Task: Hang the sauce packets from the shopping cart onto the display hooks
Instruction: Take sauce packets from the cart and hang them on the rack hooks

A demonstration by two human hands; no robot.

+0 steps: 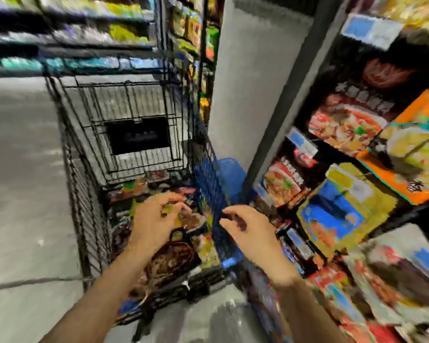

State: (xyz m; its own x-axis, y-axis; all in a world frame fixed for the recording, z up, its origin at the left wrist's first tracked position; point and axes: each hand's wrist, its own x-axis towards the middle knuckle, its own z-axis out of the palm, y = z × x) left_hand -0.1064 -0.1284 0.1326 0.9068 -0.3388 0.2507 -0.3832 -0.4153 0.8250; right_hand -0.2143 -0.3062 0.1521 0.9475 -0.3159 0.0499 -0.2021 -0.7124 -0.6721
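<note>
Grey floor (18, 169), wire cart (84, 194), stocked shelves (356, 120)

colourful sauce packets (173, 258) lie heaped in the black wire shopping cart (84, 194), blurred.

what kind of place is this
Most likely a grocery store aisle: a wire shopping cart holding packets, hanging sauce packets on a display rack, and stocked shelves behind.

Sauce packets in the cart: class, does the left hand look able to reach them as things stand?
Probably yes. The left hand hovers with curled fingers right above the sauce packets inside the shopping cart, whose top is open. Blur hides whether it already touches one.
</note>
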